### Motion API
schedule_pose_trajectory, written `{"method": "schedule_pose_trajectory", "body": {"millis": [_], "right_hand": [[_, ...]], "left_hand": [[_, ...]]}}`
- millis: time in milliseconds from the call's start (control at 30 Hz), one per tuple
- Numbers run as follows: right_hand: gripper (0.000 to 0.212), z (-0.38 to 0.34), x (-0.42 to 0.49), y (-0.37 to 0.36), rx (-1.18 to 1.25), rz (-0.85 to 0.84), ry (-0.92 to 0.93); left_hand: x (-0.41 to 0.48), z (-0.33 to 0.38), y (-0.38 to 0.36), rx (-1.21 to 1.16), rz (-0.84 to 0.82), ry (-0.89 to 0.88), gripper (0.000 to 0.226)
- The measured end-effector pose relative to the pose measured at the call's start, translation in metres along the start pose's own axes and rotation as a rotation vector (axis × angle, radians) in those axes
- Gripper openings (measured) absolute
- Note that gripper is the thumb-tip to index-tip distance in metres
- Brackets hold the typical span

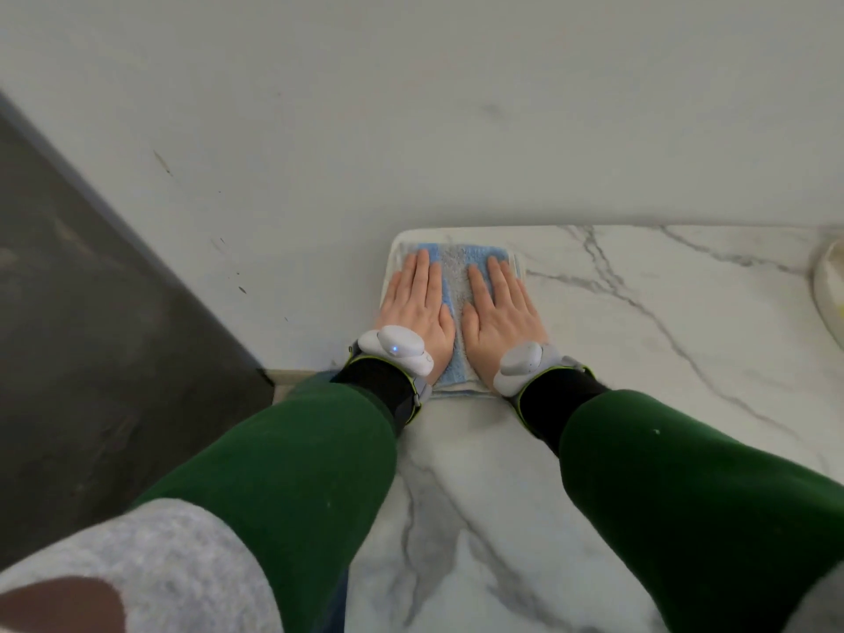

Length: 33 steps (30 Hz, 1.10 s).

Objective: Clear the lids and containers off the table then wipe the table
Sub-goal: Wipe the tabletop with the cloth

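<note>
A blue and grey towel (453,271) lies flat at the far left corner of the white marble table (639,349). My left hand (416,303) presses palm-down on the towel's left half, fingers straight and together. My right hand (501,308) lies palm-down on its right half, just beside the left. Both wrists carry grey trackers over black cuffs and green sleeves. No lid shows on the table.
A white wall (365,130) stands right behind the table's far edge. Left of the table a dark floor (91,312) drops away. At the far right edge, part of a pale rounded container (829,285) rests on the table.
</note>
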State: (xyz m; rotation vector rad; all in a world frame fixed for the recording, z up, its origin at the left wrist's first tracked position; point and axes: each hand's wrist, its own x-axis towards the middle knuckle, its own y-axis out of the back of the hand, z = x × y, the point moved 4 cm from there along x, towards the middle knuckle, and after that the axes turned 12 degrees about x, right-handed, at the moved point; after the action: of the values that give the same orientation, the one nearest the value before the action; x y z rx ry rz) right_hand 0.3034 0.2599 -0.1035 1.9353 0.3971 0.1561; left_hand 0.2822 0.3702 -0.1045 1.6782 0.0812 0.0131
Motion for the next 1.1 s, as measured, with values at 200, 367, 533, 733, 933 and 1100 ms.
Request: {"method": "schedule_pose_trajectory", "body": {"millis": [200,367,533,733,933,1100], "right_hand": [[0.057,0.005,-0.059,-0.007,-0.003,-0.016,0.014],[0.059,0.011,-0.111,-0.009,0.007,-0.012,0.012],[0.067,0.021,-0.171,-0.001,-0.002,-0.115,0.057],[0.092,0.026,-0.222,0.011,-0.08,-0.301,0.136],[0.1,0.023,-0.251,0.024,-0.154,-0.315,0.199],[0.084,0.016,-0.27,0.028,-0.206,-0.289,0.222]], "left_hand": [[-0.058,0.018,-0.001,0.01,-0.028,-0.009,0.06],[-0.107,0.032,0.0,0.037,-0.059,-0.043,0.06],[-0.167,0.047,0.002,0.049,-0.1,-0.091,0.06],[-0.219,0.054,0.006,0.049,-0.131,-0.168,0.061],[-0.253,0.057,0.021,-0.014,-0.233,-0.26,0.083],[-0.271,0.066,0.031,-0.027,-0.319,-0.3,0.103]]}}
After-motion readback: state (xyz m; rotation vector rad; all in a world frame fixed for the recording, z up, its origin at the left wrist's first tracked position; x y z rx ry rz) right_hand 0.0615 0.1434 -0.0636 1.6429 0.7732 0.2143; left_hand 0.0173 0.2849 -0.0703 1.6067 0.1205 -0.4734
